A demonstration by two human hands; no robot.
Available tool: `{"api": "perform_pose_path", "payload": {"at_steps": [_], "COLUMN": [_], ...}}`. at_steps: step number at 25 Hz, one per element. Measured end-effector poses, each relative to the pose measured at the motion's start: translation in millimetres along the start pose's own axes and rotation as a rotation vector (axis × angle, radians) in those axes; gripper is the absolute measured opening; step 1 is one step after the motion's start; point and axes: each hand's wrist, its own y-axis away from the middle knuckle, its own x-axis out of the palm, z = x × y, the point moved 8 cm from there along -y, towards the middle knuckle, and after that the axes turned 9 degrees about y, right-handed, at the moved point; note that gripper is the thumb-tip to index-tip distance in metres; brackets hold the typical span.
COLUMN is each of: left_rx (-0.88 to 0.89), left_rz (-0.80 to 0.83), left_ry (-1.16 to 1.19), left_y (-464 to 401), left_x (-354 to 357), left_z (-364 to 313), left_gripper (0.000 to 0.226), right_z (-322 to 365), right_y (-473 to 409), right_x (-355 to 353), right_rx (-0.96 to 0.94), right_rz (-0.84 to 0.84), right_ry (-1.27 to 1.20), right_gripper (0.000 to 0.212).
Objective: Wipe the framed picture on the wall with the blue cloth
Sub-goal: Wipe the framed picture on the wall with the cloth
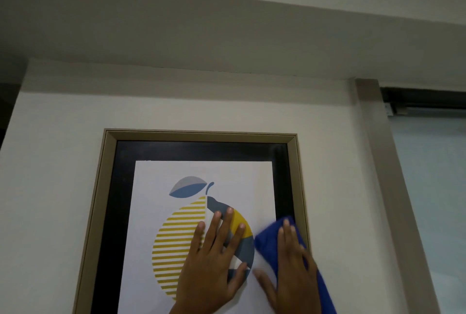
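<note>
The framed picture hangs on a white wall, with a tan frame, a black mat and a white print of a yellow and blue striped fruit. My left hand lies flat on the glass over the fruit, fingers spread, holding nothing. My right hand presses the blue cloth against the right side of the picture, near the frame's right edge. The cloth spreads under my palm and trails down past my wrist. The picture's lower part is out of view.
A tan door or window jamb runs down just right of the picture, with a frosted glass pane beyond it. A ceiling bulkhead overhangs the wall above. Bare wall lies left of the frame.
</note>
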Motion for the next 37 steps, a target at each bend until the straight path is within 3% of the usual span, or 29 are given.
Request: {"api": "perform_pose_path", "payload": {"at_steps": [6,11,16,19,23,26,28,33,37], "left_rx": [0.01,0.041,0.036,0.019,0.022,0.029,0.033,0.031,0.028], "left_rz": [-0.033,-0.082,-0.068,-0.039,-0.023,-0.065,-0.049,-0.043,-0.054], "left_ry": [-0.056,-0.074,-0.015,0.001,0.026,0.032,0.014,-0.011,-0.001], "left_y": [-5,-2,3,1,6,6,2,0,-4], "left_x": [6,3,-4,-3,-3,-6,-5,-3,-8], "left_z": [4,0,-6,-2,-1,-3,-5,-4,-2], "left_gripper": [0.08,0.076,0.08,0.078,0.078,0.074,0.075,0.078,0.076], "right_z": [-1,-1,5,-3,-4,-11,-11,-8,-12], "right_y": [-148,-45,25,27,-87,-142,-113,62,66], "right_x": [-38,-5,-6,12,-18,-33,-18,38,38], "right_rx": [0.009,0.141,0.015,0.069,0.035,0.038,0.047,0.205,0.17], "right_rz": [-0.146,-0.138,-0.237,-0.057,-0.051,-0.113,-0.129,-0.013,-0.033], "right_ry": [-0.037,-0.073,0.17,0.083,-0.045,0.015,-0.013,-0.091,-0.076], "right_gripper": [0.082,0.083,0.072,0.085,0.079,0.074,0.075,0.086,0.079]}}
